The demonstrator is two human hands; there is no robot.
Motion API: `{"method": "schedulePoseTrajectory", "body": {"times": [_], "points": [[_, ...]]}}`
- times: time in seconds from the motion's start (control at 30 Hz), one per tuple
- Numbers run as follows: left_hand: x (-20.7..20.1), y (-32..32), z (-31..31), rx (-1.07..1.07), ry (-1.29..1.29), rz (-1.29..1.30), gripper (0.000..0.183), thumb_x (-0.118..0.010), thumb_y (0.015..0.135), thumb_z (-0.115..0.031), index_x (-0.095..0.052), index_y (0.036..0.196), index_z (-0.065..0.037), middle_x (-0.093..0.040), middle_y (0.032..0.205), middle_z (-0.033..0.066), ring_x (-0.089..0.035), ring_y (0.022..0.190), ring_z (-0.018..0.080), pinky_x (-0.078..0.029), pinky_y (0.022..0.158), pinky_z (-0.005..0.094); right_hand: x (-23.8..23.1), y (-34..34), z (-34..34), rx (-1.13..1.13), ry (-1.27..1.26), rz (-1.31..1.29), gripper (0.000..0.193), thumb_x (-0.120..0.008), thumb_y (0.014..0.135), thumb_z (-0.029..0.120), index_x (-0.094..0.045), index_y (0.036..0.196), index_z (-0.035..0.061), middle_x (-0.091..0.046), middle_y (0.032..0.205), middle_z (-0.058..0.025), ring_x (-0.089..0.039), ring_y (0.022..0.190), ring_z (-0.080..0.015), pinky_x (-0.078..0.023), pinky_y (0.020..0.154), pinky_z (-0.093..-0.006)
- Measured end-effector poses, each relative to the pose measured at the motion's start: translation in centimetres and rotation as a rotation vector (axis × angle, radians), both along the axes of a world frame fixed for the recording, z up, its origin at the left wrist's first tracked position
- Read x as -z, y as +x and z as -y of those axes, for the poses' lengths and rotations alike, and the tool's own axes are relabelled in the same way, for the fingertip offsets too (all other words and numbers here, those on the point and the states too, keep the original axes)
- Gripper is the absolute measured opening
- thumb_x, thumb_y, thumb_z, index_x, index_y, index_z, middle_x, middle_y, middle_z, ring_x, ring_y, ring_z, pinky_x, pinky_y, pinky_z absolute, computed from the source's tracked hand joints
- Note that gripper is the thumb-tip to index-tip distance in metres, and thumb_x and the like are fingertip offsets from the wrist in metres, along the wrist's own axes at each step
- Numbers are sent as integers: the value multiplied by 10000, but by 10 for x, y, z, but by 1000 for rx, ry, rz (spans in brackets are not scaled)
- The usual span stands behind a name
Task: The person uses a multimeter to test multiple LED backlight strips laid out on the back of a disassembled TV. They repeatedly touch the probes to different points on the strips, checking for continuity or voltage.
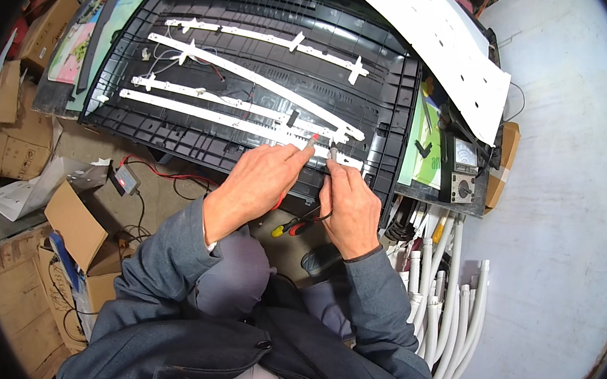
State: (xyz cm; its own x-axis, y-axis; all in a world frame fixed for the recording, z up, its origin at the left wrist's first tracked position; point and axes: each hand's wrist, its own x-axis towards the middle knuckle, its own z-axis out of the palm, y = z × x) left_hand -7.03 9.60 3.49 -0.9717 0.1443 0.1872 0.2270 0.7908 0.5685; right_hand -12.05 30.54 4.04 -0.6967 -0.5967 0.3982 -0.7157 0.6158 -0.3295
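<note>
Fingers [298, 157] pinched on both hands: a slim red-tipped probe [312, 141] is gripped by the left hand [253, 177], a slim dark-grey probe [333, 154] by the right hand [353, 209]. Tips are held close together; a short could be caused by a small slip of either. A thin red lead [279, 202] is hung below the left hand; if snagged on the rim of the shallow, ribbed black plastic tray [398, 96], the tip could be pulled off its spot.

Tips are aimed near the right end of the nearest long, narrow white strip [201, 110], laid along the tray's near side. Contact can't be told; a bad reading could be caused by a poor touch.

Just beyond, the right end of a slanted, narrow white strip [256, 79] is crowded in close, so the wrong strip could be probed.

To the right, a grey meter with a round dial [462, 186] is set beside the tray; it could be dragged if any lead to it is pulled taut.

Farther out, a large, white sheet with dark holes [435, 41] is hung over the far right corner; a slide onto the tray could be caused by a bump.
</note>
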Motion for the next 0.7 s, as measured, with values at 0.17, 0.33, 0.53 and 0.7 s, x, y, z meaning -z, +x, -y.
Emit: {"method": "schedulePoseTrajectory", "body": {"times": [0.17,0.33,0.53,0.7], "points": [[-4,1,-2,5,-16,-63,522,-668,923,-48,-623,1438,24,-673,978,130,-687,913,351,-548,791,464,0,0,0,4,-1,-5,323,-729,933,46,-710,1251,-8,-696,1041,-148,-730,835,-318,-599,723,-410],[-5,0,-3,3,-44,-85,538,-674,877,-27,-627,1407,58,-669,940,123,-696,915,337,-549,786,458,-1,1,2,24,-2,34,296,-736,945,27,-730,1240,10,-716,1061,-150,-750,881,-343,-614,739,-423],[-5,1,-2,3,-35,-92,538,-676,872,-17,-631,1403,59,-672,954,129,-698,922,340,-552,794,459,-1,1,2,25,1,34,297,-737,945,26,-729,1242,10,-716,1065,-149,-750,881,-342,-615,737,-422],[-5,0,-2,10,-31,-100,541,-678,865,-18,-630,1398,63,-671,955,133,-700,922,340,-556,793,458,-1,0,2,23,-9,22,308,-739,943,25,-729,1250,13,-716,1068,-147,-750,881,-341,-615,737,-422]]}}
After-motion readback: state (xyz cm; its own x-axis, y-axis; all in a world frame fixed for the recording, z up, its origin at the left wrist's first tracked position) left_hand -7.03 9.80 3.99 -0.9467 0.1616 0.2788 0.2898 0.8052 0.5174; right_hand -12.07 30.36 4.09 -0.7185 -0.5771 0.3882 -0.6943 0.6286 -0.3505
